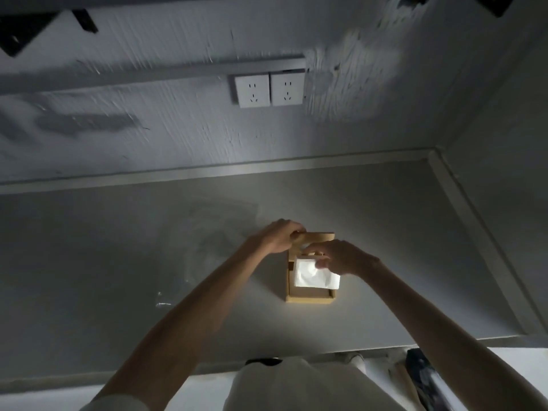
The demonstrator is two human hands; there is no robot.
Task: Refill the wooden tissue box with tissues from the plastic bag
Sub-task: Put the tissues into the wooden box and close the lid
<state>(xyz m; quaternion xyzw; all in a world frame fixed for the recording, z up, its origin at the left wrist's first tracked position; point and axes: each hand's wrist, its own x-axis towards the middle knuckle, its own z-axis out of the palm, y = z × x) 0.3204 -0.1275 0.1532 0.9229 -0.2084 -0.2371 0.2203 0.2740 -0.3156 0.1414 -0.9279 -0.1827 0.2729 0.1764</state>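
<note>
A: How many of each thing is the person working with?

B: One wooden tissue box, two hands, one white stack of tissues; the box is sitting open on the grey counter, and the stack is lying inside it, its right corner riding over the box's right wall.

A: What are the hands doing?

B: The left hand is closing on the wooden lid at the far end of the box, fingers wrapped over the lid's left corner; the right hand is pinching narrowly at the far edge of the tissues, fingertips touching the white top; the stack is lying just under and nearer than that pinch.

A: And the bag?

B: One clear plastic bag is lying flat on the counter, left of the left hand's grip and a little apart from the box; it is faint and hard to outline.

A: The room?

B: The counter is meeting a rough grey wall beyond the hands; two white sockets are sitting side by side on that wall, well above the grip; the lighting is dim.
</note>
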